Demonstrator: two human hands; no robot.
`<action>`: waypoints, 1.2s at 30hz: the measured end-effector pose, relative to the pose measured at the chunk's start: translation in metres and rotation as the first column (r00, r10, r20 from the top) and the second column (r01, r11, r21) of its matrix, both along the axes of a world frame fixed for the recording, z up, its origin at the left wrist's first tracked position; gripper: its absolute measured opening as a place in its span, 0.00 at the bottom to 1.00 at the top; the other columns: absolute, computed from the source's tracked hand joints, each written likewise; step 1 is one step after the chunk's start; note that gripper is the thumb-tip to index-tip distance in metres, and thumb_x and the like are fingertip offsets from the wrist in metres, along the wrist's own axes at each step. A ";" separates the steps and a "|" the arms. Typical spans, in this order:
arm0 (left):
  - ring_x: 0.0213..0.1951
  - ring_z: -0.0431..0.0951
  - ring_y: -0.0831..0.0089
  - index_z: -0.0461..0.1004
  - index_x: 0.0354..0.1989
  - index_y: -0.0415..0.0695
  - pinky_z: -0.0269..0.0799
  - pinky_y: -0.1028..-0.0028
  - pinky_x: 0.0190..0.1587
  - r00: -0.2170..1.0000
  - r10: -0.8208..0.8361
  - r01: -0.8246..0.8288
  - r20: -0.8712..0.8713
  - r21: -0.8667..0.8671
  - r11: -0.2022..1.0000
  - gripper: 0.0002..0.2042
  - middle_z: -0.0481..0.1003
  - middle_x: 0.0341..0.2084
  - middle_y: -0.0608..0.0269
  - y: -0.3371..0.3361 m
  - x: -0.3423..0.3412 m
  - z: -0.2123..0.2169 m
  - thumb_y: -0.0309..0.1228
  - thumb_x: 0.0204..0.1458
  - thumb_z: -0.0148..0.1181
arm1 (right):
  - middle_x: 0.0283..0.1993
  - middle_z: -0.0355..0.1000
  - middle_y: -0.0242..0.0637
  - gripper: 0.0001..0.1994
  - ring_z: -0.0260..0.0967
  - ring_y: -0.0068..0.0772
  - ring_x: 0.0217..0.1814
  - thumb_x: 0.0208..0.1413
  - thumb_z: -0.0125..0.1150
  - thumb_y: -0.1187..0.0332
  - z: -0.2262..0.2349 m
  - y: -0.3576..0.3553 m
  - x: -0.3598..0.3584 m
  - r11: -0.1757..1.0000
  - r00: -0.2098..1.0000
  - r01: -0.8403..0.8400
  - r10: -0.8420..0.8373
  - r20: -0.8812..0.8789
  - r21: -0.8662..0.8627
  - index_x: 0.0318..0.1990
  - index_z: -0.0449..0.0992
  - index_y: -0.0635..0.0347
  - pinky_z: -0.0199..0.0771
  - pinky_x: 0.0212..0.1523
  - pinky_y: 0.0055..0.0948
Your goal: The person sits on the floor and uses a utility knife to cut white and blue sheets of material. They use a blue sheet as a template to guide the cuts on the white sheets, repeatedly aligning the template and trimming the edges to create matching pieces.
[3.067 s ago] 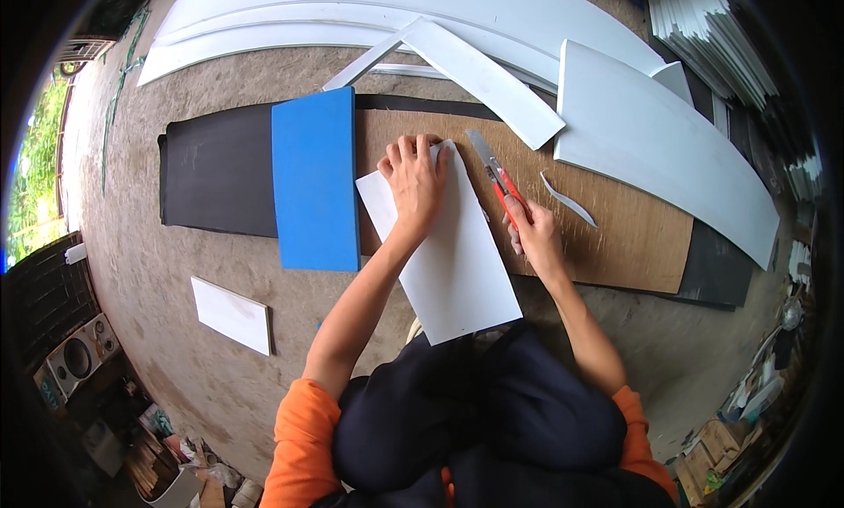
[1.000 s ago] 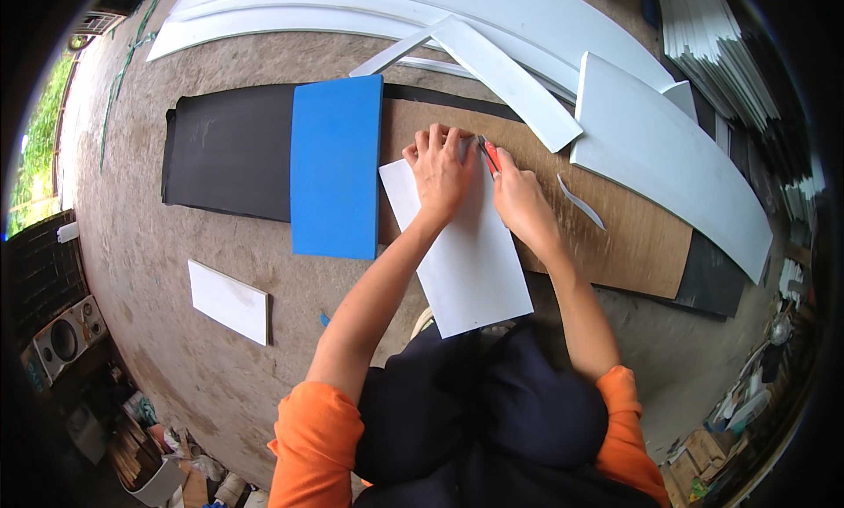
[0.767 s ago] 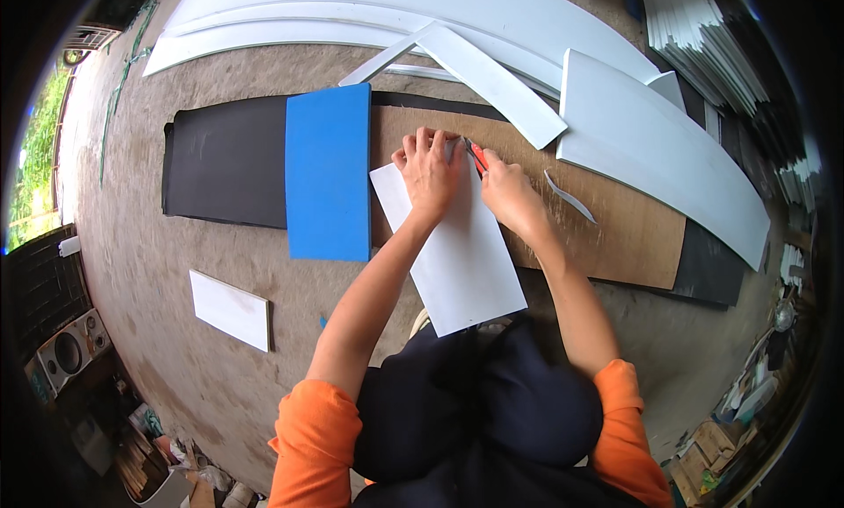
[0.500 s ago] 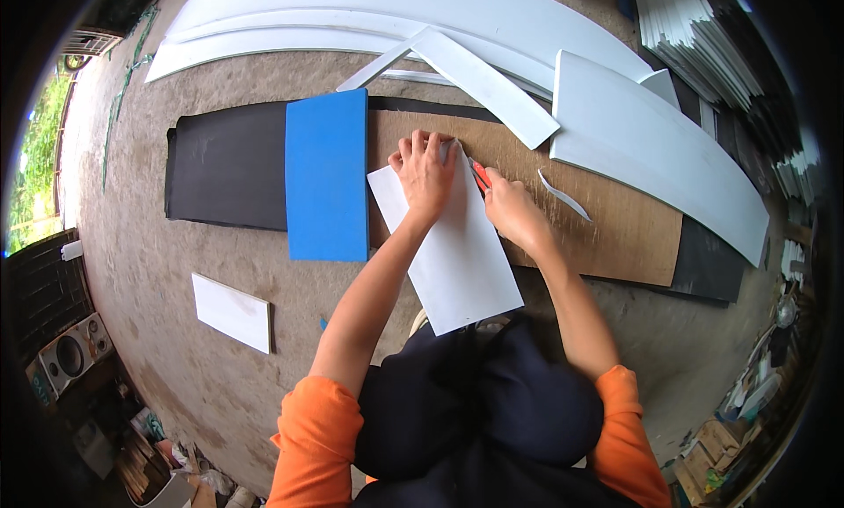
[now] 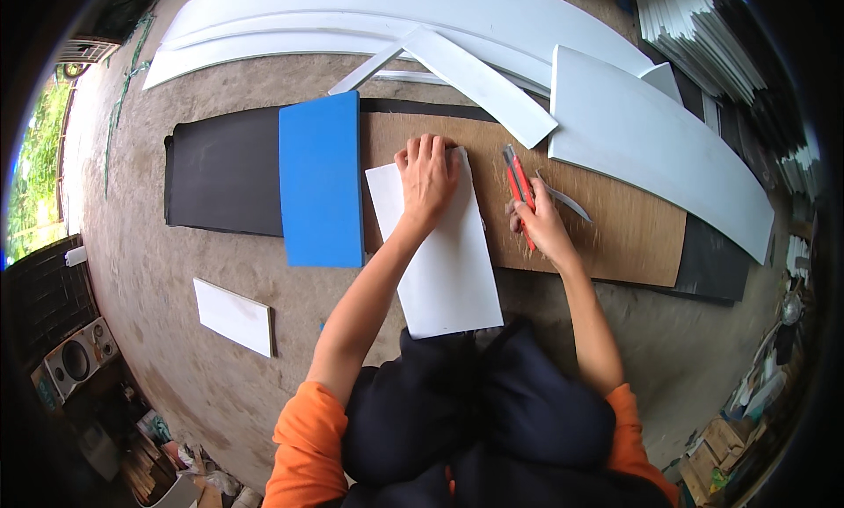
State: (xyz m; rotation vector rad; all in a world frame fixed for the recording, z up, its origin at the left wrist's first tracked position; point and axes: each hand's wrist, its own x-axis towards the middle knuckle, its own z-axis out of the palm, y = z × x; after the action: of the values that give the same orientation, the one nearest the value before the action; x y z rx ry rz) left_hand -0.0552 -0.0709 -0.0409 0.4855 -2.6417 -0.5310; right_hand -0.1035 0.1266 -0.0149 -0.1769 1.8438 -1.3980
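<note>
A white rectangular board [image 5: 450, 271] lies over the brown wooden board [image 5: 620, 222], its near end reaching my lap. My left hand [image 5: 428, 187] presses on its far part, fingers bent over the far edge; the fingertips are partly hidden. To the right, my right hand [image 5: 541, 220] is closed around a red utility knife [image 5: 519, 192], its tip pointing away from me. The knife is held above the wooden board, apart from the white board. A thin curled white strip [image 5: 570, 200] lies just beyond my right hand.
A blue panel [image 5: 321, 183] lies left of the white board, over black sheets [image 5: 224, 170]. Beyond are long white panels [image 5: 651, 134] and a narrow white strip [image 5: 483, 86]. A small white piece [image 5: 233, 316] lies on the concrete floor. White sheets [image 5: 699, 47] are stacked far right.
My right hand has drawn the knife away from the white board's right edge, toward the right. The white board has turned slightly, its near end shifting left under my left hand.
</note>
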 end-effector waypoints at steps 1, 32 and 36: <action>0.42 0.65 0.65 0.68 0.35 0.47 0.54 0.63 0.45 0.999 -0.030 0.030 -0.011 -0.024 0.999 0.08 0.67 0.33 0.63 0.001 -0.001 0.003 0.32 0.47 0.53 | 0.33 0.67 0.39 0.20 0.67 0.24 0.25 0.56 0.42 0.74 0.001 0.001 0.000 0.998 0.999 0.020 -0.017 0.045 -0.060 0.57 0.50 0.65 0.69 0.28 0.25; 0.63 0.22 0.38 0.49 0.49 0.44 0.11 0.33 0.48 0.975 -0.198 0.119 0.095 0.531 0.839 0.39 0.32 0.63 0.40 0.056 0.076 0.021 0.35 0.24 0.63 | 0.28 0.71 0.42 0.16 0.68 0.31 0.24 0.52 0.58 0.63 0.003 -0.023 0.022 0.950 0.889 -0.294 0.314 -0.333 0.109 0.39 0.64 0.65 0.66 0.25 0.28; 0.63 0.23 0.38 0.50 0.46 0.44 0.12 0.33 0.48 0.970 -0.226 0.143 0.094 0.532 0.835 0.37 0.32 0.63 0.40 0.055 0.077 0.023 0.36 0.24 0.63 | 0.24 0.69 0.34 0.15 0.64 0.20 0.19 0.53 0.57 0.67 -0.007 -0.024 0.011 0.935 0.932 -0.353 0.355 0.071 -0.036 0.43 0.64 0.67 0.63 0.20 0.20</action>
State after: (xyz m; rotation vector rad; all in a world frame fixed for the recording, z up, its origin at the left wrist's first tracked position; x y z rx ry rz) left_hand 0.0215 -0.0161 -0.0175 0.4357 -2.6835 -1.3473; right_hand -0.0927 0.1028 -0.0220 -0.4400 1.6365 -1.1559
